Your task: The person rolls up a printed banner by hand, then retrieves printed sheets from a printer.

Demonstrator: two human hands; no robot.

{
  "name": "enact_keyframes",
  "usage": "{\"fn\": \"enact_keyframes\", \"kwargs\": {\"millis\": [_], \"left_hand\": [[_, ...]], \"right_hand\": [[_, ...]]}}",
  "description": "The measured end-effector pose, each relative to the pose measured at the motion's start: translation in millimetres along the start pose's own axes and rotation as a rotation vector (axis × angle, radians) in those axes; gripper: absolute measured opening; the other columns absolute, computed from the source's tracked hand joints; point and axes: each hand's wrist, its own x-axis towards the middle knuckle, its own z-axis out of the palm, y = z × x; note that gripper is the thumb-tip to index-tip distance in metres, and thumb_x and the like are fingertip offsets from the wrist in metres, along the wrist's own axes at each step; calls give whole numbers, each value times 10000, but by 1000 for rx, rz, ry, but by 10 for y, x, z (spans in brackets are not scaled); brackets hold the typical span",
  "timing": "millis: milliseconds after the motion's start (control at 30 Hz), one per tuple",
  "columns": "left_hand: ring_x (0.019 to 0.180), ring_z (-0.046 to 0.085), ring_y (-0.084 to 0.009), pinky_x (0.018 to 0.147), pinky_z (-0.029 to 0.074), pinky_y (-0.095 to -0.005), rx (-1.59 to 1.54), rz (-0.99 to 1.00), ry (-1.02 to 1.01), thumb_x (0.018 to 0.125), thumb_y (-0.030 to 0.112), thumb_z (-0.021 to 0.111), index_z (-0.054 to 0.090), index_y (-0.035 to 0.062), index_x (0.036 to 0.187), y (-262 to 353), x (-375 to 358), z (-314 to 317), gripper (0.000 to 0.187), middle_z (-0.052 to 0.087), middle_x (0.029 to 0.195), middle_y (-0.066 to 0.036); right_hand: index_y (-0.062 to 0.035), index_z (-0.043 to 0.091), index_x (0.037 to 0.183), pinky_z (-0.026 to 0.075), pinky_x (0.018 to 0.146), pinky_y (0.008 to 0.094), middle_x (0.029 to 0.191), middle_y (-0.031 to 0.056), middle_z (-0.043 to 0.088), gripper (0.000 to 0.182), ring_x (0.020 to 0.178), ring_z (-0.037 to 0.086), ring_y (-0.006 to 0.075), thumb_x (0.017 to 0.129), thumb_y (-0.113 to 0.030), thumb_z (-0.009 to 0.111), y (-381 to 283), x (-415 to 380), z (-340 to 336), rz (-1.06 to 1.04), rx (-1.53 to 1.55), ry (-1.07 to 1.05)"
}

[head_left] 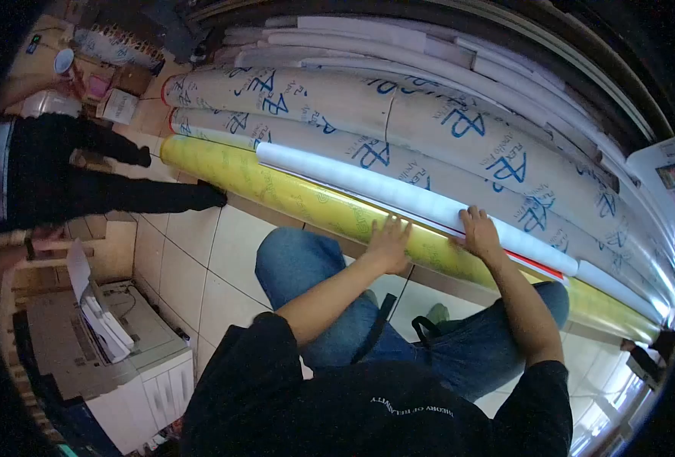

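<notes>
A long yellow-wrapped roll stretches in front of my knees. On its far side lies a slimmer white roll, with a thin red strip along its near edge. My left hand presses on the yellow roll, fingers spread and nothing in them. Farther right, my right hand rests on the white roll, its fingers stretched over the top and the thumb pointing out to the left. Behind both are large rolls in pale wrapping with blue lettering.
More pale rolls are stacked behind. At left stands a person in black trousers, near a printer with papers on top. Tiled floor shows beside my knees. A dark sleeve appears at the far right end of the rolls.
</notes>
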Motion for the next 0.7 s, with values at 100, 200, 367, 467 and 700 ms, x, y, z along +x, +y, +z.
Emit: {"fn": "enact_keyframes", "kwargs": {"millis": [100, 200, 367, 467, 700], "left_hand": [[1379, 68, -357, 1056, 137, -604, 226, -17, -68, 773, 489, 593, 108, 76, 1441, -440, -121, -200, 923, 108, 1488, -192], [1381, 71, -351, 1056, 133, -603, 138, -57, -212, 776, 420, 580, 91, 81, 1446, -238, -125, -200, 896, 91, 1492, -190], [1336, 213, -372, 1028, 243, -565, 125, -60, -45, 789, 417, 567, 102, 76, 1441, -242, -79, -342, 871, 228, 1435, -221], [1347, 170, -373, 1037, 216, -571, 175, -59, 56, 792, 422, 566, 165, 56, 1426, -332, 24, -245, 834, 178, 1446, -234], [1367, -23, -415, 1026, 96, -649, 211, -86, -271, 786, 482, 573, 5, 42, 1440, -332, -134, 15, 972, -60, 1485, -229]], "right_hand": [[-130, 484, 1213, 417, 873, 447, 1227, 122, 475, 658, 1074, 486, 315, 649, -339, 751, -573, 371, 591, -269, -19, 332], [-103, 428, 1266, 426, 866, 463, 1221, 144, 486, 734, 1079, 492, 326, 664, -391, 732, -439, 252, 443, -139, 16, 171], [-78, 506, 1166, 439, 867, 458, 1170, 172, 525, 610, 1073, 518, 345, 690, -405, 703, -295, 309, 395, -162, 210, 82], [-65, 510, 1106, 455, 819, 448, 1092, 161, 538, 561, 993, 548, 337, 676, -360, 716, -419, 354, 391, -160, 125, 152], [-59, 533, 1117, 460, 847, 422, 1129, 172, 552, 538, 1021, 544, 342, 677, -306, 717, -303, 515, 456, -200, 221, 148]]}}
